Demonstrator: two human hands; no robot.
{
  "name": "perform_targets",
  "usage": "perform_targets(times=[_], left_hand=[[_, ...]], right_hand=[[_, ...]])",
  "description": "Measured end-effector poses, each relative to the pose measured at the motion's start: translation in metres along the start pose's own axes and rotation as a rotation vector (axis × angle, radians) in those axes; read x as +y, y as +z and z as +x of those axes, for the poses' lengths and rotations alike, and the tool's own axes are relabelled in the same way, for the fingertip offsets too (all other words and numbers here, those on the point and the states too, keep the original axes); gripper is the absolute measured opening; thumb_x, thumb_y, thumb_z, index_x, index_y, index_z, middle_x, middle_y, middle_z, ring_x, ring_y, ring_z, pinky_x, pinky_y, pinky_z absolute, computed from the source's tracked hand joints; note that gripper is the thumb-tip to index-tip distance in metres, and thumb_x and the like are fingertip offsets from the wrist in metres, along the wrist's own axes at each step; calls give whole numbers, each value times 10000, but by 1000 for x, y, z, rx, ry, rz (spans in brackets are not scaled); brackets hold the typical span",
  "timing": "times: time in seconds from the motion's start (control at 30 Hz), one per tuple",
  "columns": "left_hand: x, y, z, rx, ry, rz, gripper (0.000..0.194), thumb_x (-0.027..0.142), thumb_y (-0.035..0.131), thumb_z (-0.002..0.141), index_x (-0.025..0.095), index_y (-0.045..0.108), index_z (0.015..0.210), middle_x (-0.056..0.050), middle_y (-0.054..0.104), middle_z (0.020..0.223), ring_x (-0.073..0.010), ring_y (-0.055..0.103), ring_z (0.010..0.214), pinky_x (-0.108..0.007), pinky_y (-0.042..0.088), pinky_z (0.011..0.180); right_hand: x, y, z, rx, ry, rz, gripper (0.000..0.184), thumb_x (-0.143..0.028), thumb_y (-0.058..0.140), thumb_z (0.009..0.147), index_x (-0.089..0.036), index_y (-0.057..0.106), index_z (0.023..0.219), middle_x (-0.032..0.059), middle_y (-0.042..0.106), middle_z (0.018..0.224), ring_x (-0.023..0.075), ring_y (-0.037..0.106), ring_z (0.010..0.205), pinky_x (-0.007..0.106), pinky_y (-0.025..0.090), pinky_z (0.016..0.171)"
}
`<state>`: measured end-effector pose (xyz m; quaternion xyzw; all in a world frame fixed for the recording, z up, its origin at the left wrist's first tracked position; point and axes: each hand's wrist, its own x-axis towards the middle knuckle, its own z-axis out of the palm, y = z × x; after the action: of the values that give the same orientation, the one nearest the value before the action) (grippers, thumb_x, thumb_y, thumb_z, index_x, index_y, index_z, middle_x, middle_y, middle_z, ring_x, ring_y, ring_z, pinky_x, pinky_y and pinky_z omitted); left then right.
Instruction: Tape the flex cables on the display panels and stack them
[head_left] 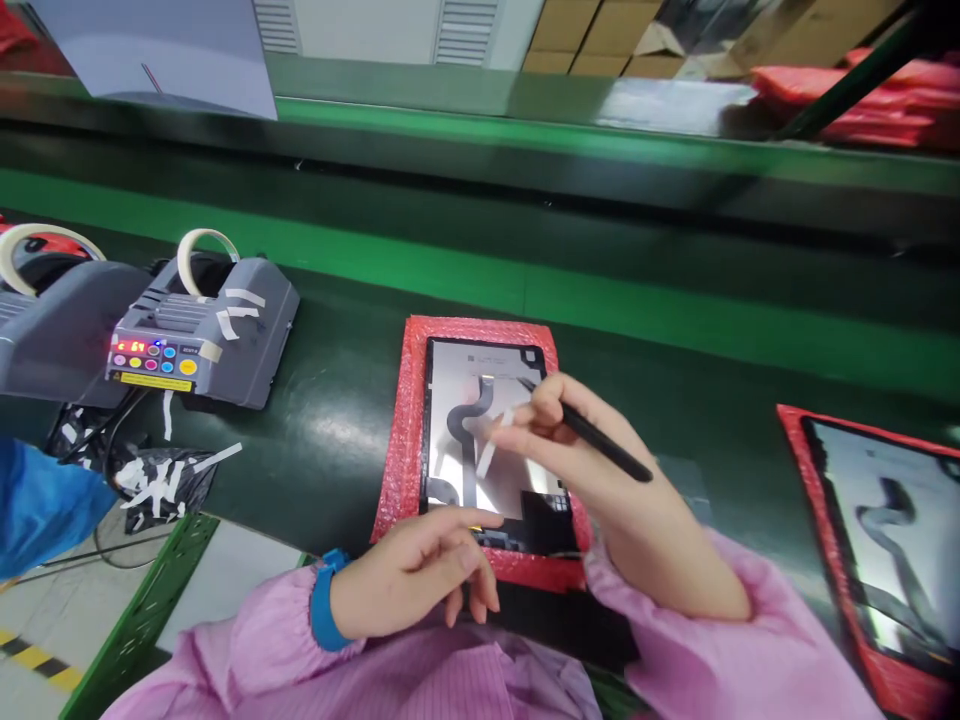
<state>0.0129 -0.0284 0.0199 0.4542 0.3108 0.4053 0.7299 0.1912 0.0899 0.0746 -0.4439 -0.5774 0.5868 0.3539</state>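
Observation:
A tablet display panel lies back side up on a red bubble-wrap sheet, with a dark curved flex cable running down it. Between the thumb and forefinger of my right hand is a short strip of white tape, held over the panel. The same hand also grips a slim black pen-shaped tool, its point towards the panel's upper right. My left hand, blue band at the wrist, rests by the panel's lower edge with its forefinger stretched out and other fingers loosely bent, holding nothing.
On the left stand two grey tape dispensers with tape rolls. Tape scraps lie on a black plastic bag beneath them. Another panel on red wrap lies at the right. A green shelf runs along the back, with red packages.

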Motion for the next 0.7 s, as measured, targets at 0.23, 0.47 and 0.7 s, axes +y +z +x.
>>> perform_targets(times=[0.23,0.47,0.7], left_hand=[[22,-20,12,190,385,1037,292,135,411,1022,147,654,1184,-122,736,1114,-232,676,1079,-427,589,978],[12,-34,26,189,430,1545,276,185,462,1028,109,685,1171,-137,715,1320,-317,587,1279,-533,532,1116],[8,-36,26,210,419,1517,276,180,474,1024,109,681,1192,-125,726,1320,-324,586,1291,-578,483,1171]], right_hand=[[21,-4,44,-217,-15,-226,562,-604,828,755,-264,381,756,-39,611,690,174,605,665,325,457,656],[36,3,48,-196,-1,-279,520,-613,773,784,-274,378,769,-5,693,744,207,652,707,364,473,705],[48,4,78,92,-28,-359,598,-605,834,681,-280,349,812,-17,673,724,189,614,623,335,445,634]])
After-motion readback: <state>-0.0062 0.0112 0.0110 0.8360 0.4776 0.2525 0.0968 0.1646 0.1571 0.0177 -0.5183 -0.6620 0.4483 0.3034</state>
